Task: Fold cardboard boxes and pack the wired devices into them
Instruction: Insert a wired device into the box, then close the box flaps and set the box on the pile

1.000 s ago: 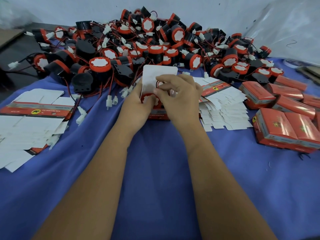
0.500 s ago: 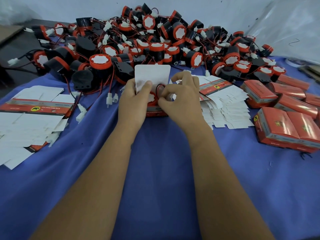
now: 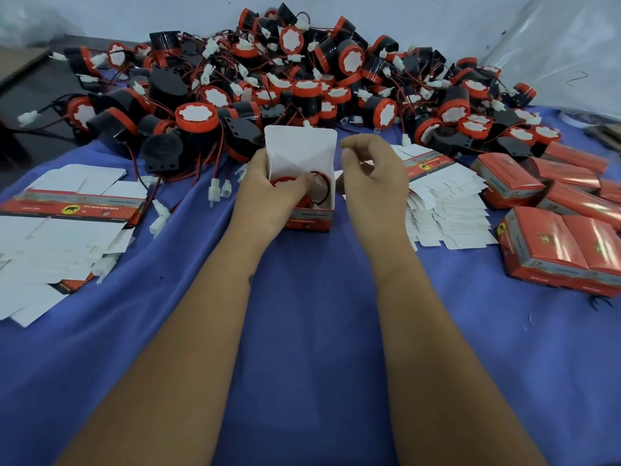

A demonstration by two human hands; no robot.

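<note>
left hand point(image 3: 265, 190) gripped the open box point(image 3: 304, 183) upright, thumb pressing the wired device point(image 3: 285, 181) down inside, likely to seat it. right hand point(image 3: 373, 178) hovered beside, fingers loosely curled, empty.

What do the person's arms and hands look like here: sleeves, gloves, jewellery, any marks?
Both forearms are bare to the frame's bottom edge, no sleeve in view. The left hand and right hand wear no gloves, and no rings or watch show. A small dark mark sits on the left forearm.
</note>
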